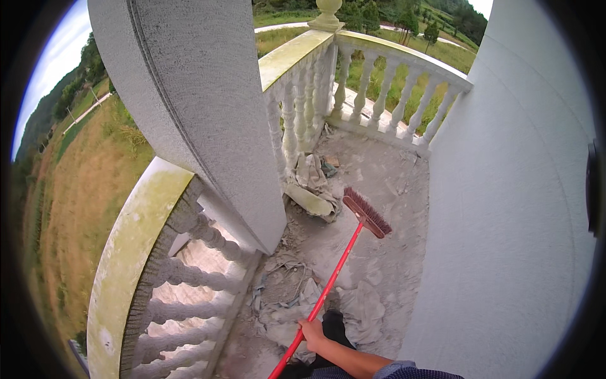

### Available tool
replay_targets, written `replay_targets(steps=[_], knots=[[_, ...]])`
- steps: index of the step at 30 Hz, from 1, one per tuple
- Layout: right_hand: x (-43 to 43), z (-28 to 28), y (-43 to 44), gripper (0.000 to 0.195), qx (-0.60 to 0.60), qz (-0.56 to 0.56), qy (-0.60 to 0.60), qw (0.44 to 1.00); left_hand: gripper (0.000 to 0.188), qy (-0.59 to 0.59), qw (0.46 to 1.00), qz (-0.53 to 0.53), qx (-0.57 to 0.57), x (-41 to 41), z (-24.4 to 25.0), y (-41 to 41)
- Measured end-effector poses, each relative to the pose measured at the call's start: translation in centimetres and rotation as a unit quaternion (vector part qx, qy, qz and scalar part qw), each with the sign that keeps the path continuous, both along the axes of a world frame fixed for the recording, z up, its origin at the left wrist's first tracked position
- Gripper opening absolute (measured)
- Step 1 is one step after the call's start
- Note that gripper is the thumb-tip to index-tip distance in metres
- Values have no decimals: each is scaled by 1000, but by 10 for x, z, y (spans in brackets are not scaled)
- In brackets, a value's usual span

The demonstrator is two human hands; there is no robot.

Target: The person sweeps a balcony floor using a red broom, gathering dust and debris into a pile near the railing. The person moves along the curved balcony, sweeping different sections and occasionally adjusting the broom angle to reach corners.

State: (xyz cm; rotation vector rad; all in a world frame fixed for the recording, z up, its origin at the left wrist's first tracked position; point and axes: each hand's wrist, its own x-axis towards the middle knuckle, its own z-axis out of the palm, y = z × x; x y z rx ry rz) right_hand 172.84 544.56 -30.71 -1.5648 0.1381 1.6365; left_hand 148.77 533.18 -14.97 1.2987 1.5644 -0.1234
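Observation:
My right hand (312, 333) grips the red handle (337, 270) of a push broom partway along its length. The broom head (367, 213), with dark reddish-brown bristles, is at the far end of the handle, over the dusty balcony floor (397, 189). Whether the bristles touch the floor is hard to tell. The handle's near end runs out of the picture at the bottom. My left hand is out of view. Crumpled, dirt-covered sheeting (364, 310) lies around my foot, with a tangle of cord or strips (284, 279) beside it.
Dusty sacks or cloths (310, 189) are heaped against the far balusters, left of the broom head. A thick pillar (208, 94) and a mossy balustrade (137, 265) border the left. Another balustrade (397, 52) closes the far end. A pale wall (502, 213) stands on the right.

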Motion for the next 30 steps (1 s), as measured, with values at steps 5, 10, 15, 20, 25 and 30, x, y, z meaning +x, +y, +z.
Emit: replay_targets(steps=[5,10,15,20,25,30], knots=[[38,12,98,16,118,-41,-49,991,37,-104,978,124,-133,85,-30,101],[69,-12,155,22,128,-6,31,991,49,-345,810,336,-334,182,-114,220],[64,-104,112,42,16,198,-217,956,50,-357,732,390,-431,201,-138,168],[-18,-54,7,44,-46,187,-199,961,51,-326,758,374,-424,122,-120,65],[-61,-22,-95,43,-93,141,-156,973,50,-291,768,315,-476,71,-95,-23],[-87,17,-150,43,-69,100,-109,987,46,-307,804,228,-455,32,-72,-68]])
